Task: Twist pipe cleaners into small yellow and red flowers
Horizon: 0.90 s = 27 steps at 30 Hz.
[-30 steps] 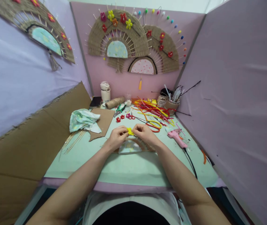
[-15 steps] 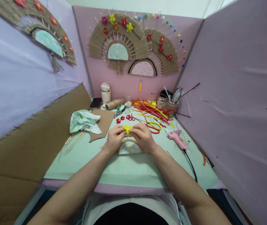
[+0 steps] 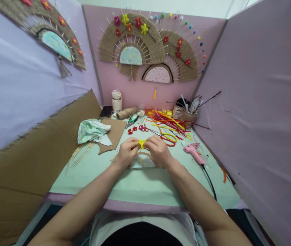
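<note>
At the middle of the mint-covered table (image 3: pixel 145 186), near the front edge, both hands met over a yellow flower (image 3: pixel 142 143). The left hand (image 3: pixel 128 150) had thumb and fingertips pinched on the flower's left side; the right hand (image 3: pixel 158 150) had its fingertips drawn together on the right side, the exact contact partly hidden. The flower sat between them, raised just above a small fan-shaped piece (image 3: pixel 142 161) with a pale patterned half-round, lying on the table and partly covered by the hands.

Progress, as judged: the flower already showed rounded lobes, so its shaping appeared well advanced; whether its centre was fastened could not be told at this size. Beyond the hands lay two small red flowers (image 3: pixel 130 131) and a magenta flower (image 3: pixel 141 127), apparently formed and set aside loose. No blossom was visible on the exposed part of the small fan, so attachment there seemed undone. Unused stock was plentiful: a heap of coloured fuzzy strips (image 3: pixel 171 121) at the back, right of centre. The large scissors (image 3: pixel 171 137) lay near the right hand, the pink glue gun (image 3: pixel 194 152) farther right, neither in use. On the back wall, a large woven fan (image 3: pixel 109 44) carried similar blossoms, already mounted.
</note>
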Each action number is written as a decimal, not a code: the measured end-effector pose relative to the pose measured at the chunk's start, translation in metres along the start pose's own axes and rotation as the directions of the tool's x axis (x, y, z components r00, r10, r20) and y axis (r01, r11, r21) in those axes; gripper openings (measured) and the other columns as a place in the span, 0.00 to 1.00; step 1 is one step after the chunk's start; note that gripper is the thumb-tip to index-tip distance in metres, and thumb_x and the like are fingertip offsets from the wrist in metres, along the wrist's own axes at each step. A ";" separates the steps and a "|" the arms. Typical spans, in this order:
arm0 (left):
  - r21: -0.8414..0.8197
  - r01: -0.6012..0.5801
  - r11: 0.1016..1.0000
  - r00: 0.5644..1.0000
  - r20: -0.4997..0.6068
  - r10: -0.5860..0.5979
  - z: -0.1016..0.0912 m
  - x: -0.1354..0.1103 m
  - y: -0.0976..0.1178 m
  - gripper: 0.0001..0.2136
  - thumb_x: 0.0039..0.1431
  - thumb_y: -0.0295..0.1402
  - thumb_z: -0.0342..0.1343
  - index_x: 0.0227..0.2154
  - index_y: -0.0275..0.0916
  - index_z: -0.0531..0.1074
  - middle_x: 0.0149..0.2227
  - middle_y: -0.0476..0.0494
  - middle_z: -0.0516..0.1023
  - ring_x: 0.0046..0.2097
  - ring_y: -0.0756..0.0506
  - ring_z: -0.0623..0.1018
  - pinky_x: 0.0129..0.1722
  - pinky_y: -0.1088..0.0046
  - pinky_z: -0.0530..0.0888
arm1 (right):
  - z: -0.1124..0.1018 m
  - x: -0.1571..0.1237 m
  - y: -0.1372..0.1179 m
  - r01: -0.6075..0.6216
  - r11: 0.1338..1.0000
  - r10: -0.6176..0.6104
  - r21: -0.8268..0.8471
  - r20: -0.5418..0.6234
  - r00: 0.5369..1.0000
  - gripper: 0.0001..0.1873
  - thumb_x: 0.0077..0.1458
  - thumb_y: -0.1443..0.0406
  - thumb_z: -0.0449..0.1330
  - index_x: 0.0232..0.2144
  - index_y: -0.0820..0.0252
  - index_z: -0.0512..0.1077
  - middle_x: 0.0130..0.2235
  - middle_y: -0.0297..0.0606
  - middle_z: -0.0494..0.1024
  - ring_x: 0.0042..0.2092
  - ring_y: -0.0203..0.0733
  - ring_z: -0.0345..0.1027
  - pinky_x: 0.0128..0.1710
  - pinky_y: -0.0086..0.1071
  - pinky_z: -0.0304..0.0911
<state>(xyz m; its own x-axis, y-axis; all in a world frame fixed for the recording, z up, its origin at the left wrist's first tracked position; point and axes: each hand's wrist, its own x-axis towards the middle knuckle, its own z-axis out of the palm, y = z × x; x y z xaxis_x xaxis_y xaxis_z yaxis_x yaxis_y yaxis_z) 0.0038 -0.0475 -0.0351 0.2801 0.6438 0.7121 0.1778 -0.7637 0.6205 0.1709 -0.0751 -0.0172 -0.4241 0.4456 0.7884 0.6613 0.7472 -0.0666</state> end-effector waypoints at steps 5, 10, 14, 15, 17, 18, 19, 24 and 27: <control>0.055 0.030 0.998 0.993 -0.116 -0.024 0.001 0.002 -0.001 0.06 0.52 0.26 0.53 0.26 0.38 0.76 0.30 0.45 0.75 0.33 0.49 0.73 0.34 0.73 0.70 | 0.002 -0.001 0.001 -0.046 0.999 0.047 0.004 -0.056 0.997 0.08 0.58 0.68 0.53 0.39 0.61 0.70 0.37 0.43 0.72 0.40 0.41 0.64 0.38 0.35 0.63; 0.048 0.071 0.996 0.987 -0.149 -0.063 0.003 0.002 0.000 0.06 0.52 0.26 0.54 0.26 0.37 0.75 0.29 0.46 0.74 0.33 0.49 0.73 0.33 0.74 0.70 | 0.008 -0.002 -0.001 -0.054 0.998 0.051 -0.030 -0.112 0.992 0.10 0.56 0.65 0.56 0.41 0.59 0.70 0.37 0.42 0.73 0.39 0.41 0.64 0.39 0.36 0.63; 0.076 0.064 0.995 0.991 -0.118 -0.054 0.003 0.001 0.002 0.06 0.53 0.28 0.54 0.25 0.37 0.75 0.28 0.46 0.73 0.31 0.50 0.72 0.30 0.74 0.69 | 0.009 -0.001 -0.004 -0.050 0.995 0.039 -0.092 -0.112 0.993 0.07 0.56 0.67 0.56 0.37 0.59 0.72 0.33 0.39 0.73 0.37 0.40 0.62 0.37 0.35 0.60; 0.087 0.056 0.995 0.992 -0.114 -0.045 0.003 0.000 0.002 0.06 0.53 0.28 0.54 0.24 0.38 0.75 0.28 0.46 0.72 0.31 0.50 0.71 0.31 0.74 0.68 | 0.008 -0.001 -0.004 -0.054 0.992 0.041 -0.118 -0.112 0.993 0.06 0.56 0.67 0.55 0.36 0.58 0.72 0.33 0.39 0.73 0.37 0.40 0.61 0.37 0.35 0.60; 0.112 0.039 0.993 0.994 -0.102 -0.027 0.003 0.000 0.002 0.06 0.52 0.27 0.54 0.24 0.38 0.74 0.27 0.46 0.72 0.32 0.49 0.71 0.32 0.73 0.68 | 0.007 0.000 -0.005 -0.067 0.983 0.048 -0.170 -0.109 0.993 0.06 0.56 0.67 0.55 0.34 0.57 0.73 0.33 0.39 0.73 0.37 0.40 0.60 0.38 0.35 0.59; 0.125 0.031 0.992 0.995 -0.093 -0.019 0.003 0.000 0.002 0.05 0.52 0.27 0.55 0.24 0.38 0.74 0.27 0.46 0.72 0.33 0.49 0.71 0.33 0.72 0.69 | 0.006 0.000 -0.006 -0.070 0.979 0.051 -0.191 -0.105 0.993 0.06 0.57 0.67 0.55 0.33 0.57 0.73 0.33 0.39 0.72 0.37 0.40 0.59 0.38 0.34 0.58; 0.139 0.023 0.990 0.996 -0.085 -0.011 0.004 0.000 0.002 0.05 0.52 0.27 0.55 0.24 0.38 0.74 0.28 0.46 0.72 0.33 0.49 0.71 0.34 0.71 0.69 | 0.006 0.000 -0.006 -0.070 0.976 0.051 -0.205 -0.098 0.994 0.07 0.57 0.67 0.54 0.32 0.57 0.73 0.33 0.39 0.72 0.37 0.40 0.59 0.38 0.34 0.58; 0.199 -0.034 0.979 0.998 -0.054 0.046 0.005 -0.003 0.001 0.06 0.53 0.26 0.53 0.24 0.39 0.74 0.28 0.45 0.72 0.33 0.48 0.71 0.35 0.70 0.68 | 0.006 -0.001 -0.006 -0.042 0.976 0.037 -0.213 -0.028 0.999 0.08 0.57 0.69 0.53 0.29 0.59 0.72 0.31 0.38 0.71 0.36 0.39 0.58 0.38 0.33 0.57; 0.225 -0.077 0.971 0.995 -0.044 0.089 0.005 -0.003 0.000 0.06 0.54 0.27 0.53 0.25 0.38 0.74 0.28 0.45 0.73 0.33 0.48 0.71 0.35 0.70 0.68 | 0.006 -0.002 -0.005 -0.053 0.980 0.048 -0.194 -0.031 0.998 0.09 0.57 0.69 0.53 0.30 0.59 0.72 0.31 0.38 0.71 0.36 0.39 0.59 0.38 0.33 0.58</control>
<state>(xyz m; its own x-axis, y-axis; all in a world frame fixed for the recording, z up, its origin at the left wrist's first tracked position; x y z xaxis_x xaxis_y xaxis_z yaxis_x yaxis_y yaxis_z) 0.0076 -0.0496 -0.0385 0.2528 0.5744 0.7785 0.3636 -0.8021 0.4737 0.1644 -0.0768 -0.0225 -0.3724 0.4654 0.8029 0.7903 0.6126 0.0114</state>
